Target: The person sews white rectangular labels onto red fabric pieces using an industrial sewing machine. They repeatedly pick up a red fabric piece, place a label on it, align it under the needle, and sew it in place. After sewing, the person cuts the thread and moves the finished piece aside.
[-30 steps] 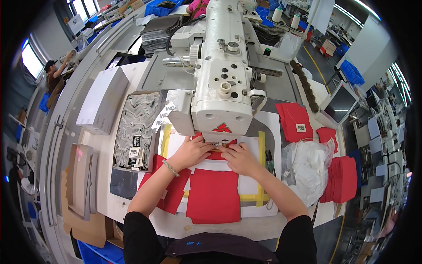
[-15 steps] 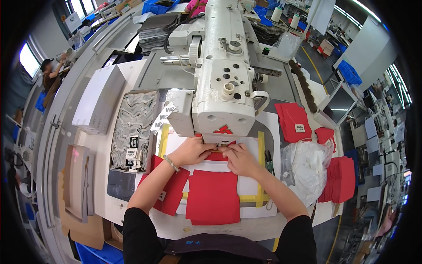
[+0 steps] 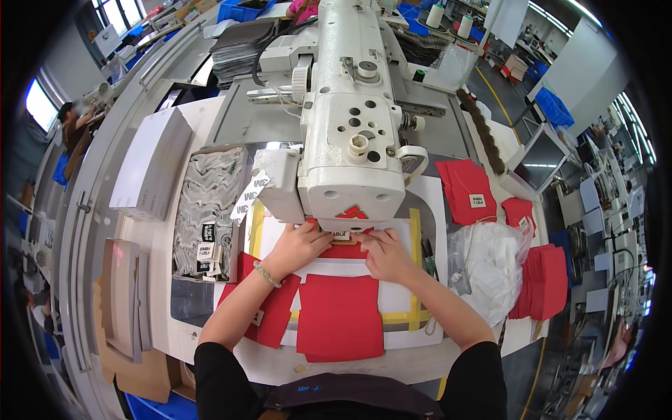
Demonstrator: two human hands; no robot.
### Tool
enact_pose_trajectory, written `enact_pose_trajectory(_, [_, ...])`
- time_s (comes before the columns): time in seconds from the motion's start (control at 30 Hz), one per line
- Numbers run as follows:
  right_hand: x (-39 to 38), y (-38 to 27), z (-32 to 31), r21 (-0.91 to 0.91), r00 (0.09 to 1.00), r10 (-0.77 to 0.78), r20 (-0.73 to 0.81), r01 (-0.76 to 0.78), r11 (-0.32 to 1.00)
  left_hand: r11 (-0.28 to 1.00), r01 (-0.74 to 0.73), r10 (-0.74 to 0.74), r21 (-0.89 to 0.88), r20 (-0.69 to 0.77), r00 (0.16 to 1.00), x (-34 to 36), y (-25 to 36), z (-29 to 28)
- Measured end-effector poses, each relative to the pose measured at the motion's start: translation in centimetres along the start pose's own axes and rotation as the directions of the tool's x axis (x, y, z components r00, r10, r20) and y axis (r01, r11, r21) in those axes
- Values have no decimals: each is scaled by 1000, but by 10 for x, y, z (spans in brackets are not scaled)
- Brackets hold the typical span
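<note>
Under the head of a white sewing machine (image 3: pixel 353 133) lies a piece of red fabric (image 3: pixel 343 253) with a small pale label (image 3: pixel 341 236) on it. My left hand (image 3: pixel 302 248) grips the label's left end with bent fingers pressed together; a beaded bracelet circles that wrist. At the label's right end my right hand (image 3: pixel 387 255) has its fingertips closed in the same way. Part of the fabric is hidden by the hands and the machine head. Nearer me is a stack of red fabric pieces (image 3: pixel 340 318). Beside it, partly under my left forearm, are red pieces with a label (image 3: pixel 276 308).
To the left, an open box (image 3: pixel 210 210) holds many labels, next to a white carton (image 3: pixel 150 164). On the right are labelled red pieces (image 3: pixel 465 192), a clear plastic bag with white contents (image 3: pixel 490 269) and more red fabric (image 3: pixel 542 283). Yellow tape (image 3: pixel 415 259) edges the white work plate.
The label between my fingertips now shows more plainly below the machine head. My hands stay at nearly the same spot, and the whole view has shifted slightly.
</note>
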State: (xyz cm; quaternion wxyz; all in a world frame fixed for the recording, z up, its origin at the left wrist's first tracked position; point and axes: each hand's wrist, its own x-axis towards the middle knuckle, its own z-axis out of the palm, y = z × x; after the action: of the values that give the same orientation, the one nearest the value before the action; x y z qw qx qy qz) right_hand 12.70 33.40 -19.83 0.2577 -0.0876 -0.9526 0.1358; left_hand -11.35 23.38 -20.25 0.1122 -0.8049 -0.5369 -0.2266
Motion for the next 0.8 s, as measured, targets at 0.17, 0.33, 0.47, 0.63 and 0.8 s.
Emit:
enact_pose_trajectory(0.17, [0,0,0,10,1000,15,15,-16,1000,998,49,-47,-25,68,997,-2,2,4])
enact_pose_trajectory(0.33, [3,-2,1,15,999,18,32,-18,1000,997,59,-54,-57,82,995,2,3,1])
enact_pose_trajectory(0.47, [3,-1,4,-4,1000,-2,27,2,1000,989,104,-86,-105,161,983,2,3,-1])
enact_pose_trajectory(0.63, [0,4,-3,-5,979,49,-197,-51,999,980,136,-111,-146,168,979,9,8,-5])
enact_pose_trajectory(0.8, [8,-15,-57,-323,904,396,-163,-428,844,969,195,-157,-152,227,961,7,13,-8])
